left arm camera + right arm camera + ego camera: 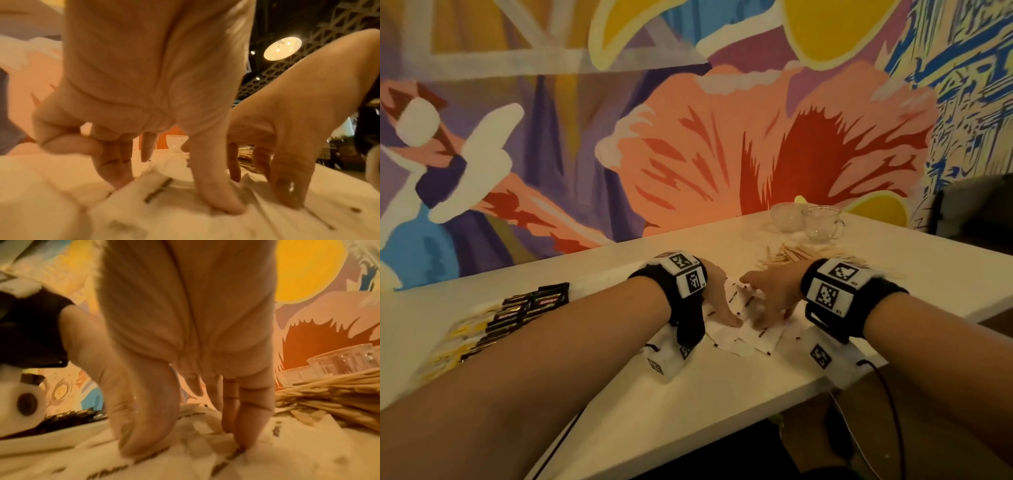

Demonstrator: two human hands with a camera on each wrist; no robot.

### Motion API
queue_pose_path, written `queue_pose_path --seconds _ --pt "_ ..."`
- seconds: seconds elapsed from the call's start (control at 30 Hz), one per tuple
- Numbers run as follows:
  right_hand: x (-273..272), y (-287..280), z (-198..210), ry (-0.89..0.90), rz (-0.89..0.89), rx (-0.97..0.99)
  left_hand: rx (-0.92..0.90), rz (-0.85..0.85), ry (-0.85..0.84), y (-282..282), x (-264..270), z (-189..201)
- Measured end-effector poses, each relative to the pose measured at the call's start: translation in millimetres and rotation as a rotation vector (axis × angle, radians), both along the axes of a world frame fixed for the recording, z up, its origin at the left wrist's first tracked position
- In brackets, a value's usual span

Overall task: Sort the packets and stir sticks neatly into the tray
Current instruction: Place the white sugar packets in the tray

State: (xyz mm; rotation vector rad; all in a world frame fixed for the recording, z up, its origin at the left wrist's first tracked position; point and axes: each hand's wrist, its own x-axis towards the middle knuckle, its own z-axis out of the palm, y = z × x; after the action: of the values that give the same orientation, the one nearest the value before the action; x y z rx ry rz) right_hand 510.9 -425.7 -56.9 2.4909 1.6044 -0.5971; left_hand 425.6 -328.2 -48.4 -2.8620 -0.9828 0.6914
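White packets (743,334): thin, light, soft paper in a loose heap on the table (688,394), near the front edge; I think they slide and crumple, so pick them up by the edges
Left hand (717,296): fingertips bent down, pressing on the heap
Right hand (774,291): thumb and fingers pinching at the packets
Dark packets (524,311): in a row, far left
Stir sticks (808,257): stiff, thin pile behind the hands
Glass cups (808,219): at the back
Hard to see: no tray in view; wrist pictures are blurry
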Motion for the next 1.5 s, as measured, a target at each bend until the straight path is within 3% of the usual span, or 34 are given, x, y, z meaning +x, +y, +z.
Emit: queue_pose_path --seconds 0.23,0.57,0.73,0.97,1.07,1.23,1.4,1.5 --pt "-1.9 18.8 -8.4 -0.139 -0.012 0.065 -0.005 -0.022 -0.049 2.3 11.4 -7.9" --pt "17.3 27.3 -9.9 0.114 -0.141 0.210 -0.578 -0.011 -0.492 26.3 -1.2 -20.2" --pt "14.9 32.9 -2.8 0.145 -0.134 0.328 -0.786 0.055 -0.754 31.5 -4.8 -21.1" --pt "0.1 32.3 32.3 0.642 -0.103 0.620 -0.728 0.142 -1.189 47.3 -10.7 -16.5" --pt "-9.0 41.6 42.6 0.895 -0.021 0.677 -0.945 0.308 -1.388 52.0 -21.6 -10.4" --pt "-41.8 80.0 38.2 1.167 -0.065 0.751 -1.318 0.467 -1.571 69.8 -55.5 -7.4" --pt "-81.4 119.4 31.5 1.352 -0.036 0.712 -1.377 0.597 -1.660 84.8 -102.9 -0.2" --pt "-103.3 133.0 27.2 1.608 -0.064 0.709 -1.463 0.661 -1.722 94.8 -135.4 0.4"
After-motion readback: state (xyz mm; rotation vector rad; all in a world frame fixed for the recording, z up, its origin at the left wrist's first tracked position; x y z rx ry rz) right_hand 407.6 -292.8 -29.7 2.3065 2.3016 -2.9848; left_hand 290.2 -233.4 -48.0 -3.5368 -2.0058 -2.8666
